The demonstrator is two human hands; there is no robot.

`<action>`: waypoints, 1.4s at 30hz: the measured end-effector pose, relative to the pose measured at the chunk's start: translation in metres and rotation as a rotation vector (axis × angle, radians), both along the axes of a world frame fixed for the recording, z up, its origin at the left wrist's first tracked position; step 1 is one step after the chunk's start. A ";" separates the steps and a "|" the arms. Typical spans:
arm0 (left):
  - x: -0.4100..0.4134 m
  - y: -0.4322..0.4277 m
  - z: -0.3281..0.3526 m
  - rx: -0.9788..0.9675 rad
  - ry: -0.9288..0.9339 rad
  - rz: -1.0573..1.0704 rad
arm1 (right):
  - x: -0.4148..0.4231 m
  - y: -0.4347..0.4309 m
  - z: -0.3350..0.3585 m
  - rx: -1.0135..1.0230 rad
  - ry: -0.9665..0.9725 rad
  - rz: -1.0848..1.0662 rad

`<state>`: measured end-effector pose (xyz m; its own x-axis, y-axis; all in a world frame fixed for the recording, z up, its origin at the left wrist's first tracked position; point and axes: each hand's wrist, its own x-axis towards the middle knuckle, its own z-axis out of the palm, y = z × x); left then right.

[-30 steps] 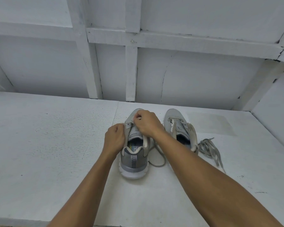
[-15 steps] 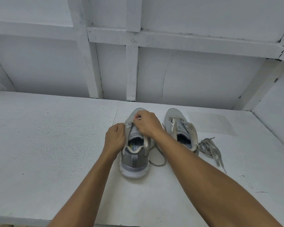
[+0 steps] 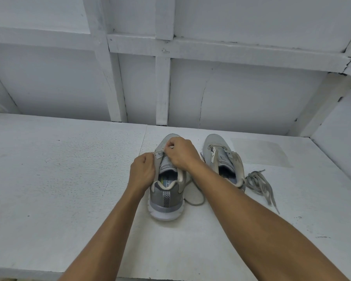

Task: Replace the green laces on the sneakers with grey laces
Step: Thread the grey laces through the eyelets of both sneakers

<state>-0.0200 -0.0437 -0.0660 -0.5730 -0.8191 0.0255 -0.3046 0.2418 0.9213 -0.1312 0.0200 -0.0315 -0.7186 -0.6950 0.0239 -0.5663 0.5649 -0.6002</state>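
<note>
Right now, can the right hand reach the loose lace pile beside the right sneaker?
Probably yes: the lace pile lies uncovered on the table, nothing across it. The right hand would first have to release the lace it pinches at the left sneaker.

The place looks like a plain, makeshift work booth rather than a lived-in room. A white, rough-textured tabletop [image 3: 59,179] meets a back wall [image 3: 251,102] of white-painted panels framed by crossing battens [image 3: 162,90]. One panel shows a crack [image 3: 202,104]. A white side wall [image 3: 342,138] closes the right.
</note>
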 end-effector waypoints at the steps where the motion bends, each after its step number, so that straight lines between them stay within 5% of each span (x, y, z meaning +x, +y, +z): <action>1: 0.000 0.000 0.000 -0.002 0.003 -0.002 | 0.000 0.000 0.000 -0.001 -0.001 -0.002; 21: -0.001 0.001 0.000 0.009 0.017 0.001 | 0.008 -0.001 0.003 0.022 0.013 -0.008; 29: -0.003 0.000 -0.002 0.149 0.029 -0.025 | 0.016 -0.003 0.005 0.074 -0.005 0.011; 34: -0.007 -0.017 0.003 0.532 0.150 -0.058 | 0.020 -0.001 0.007 0.052 0.009 -0.002; 42: -0.014 -0.047 0.003 0.507 0.131 -0.144 | 0.021 0.007 0.001 0.013 0.124 -0.010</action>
<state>-0.0341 -0.0904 -0.0628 -0.6987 -0.6610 -0.2737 -0.1762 -0.2118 0.9613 -0.1102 0.0271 -0.0306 -0.7172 -0.6889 0.1046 -0.6305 0.5776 -0.5185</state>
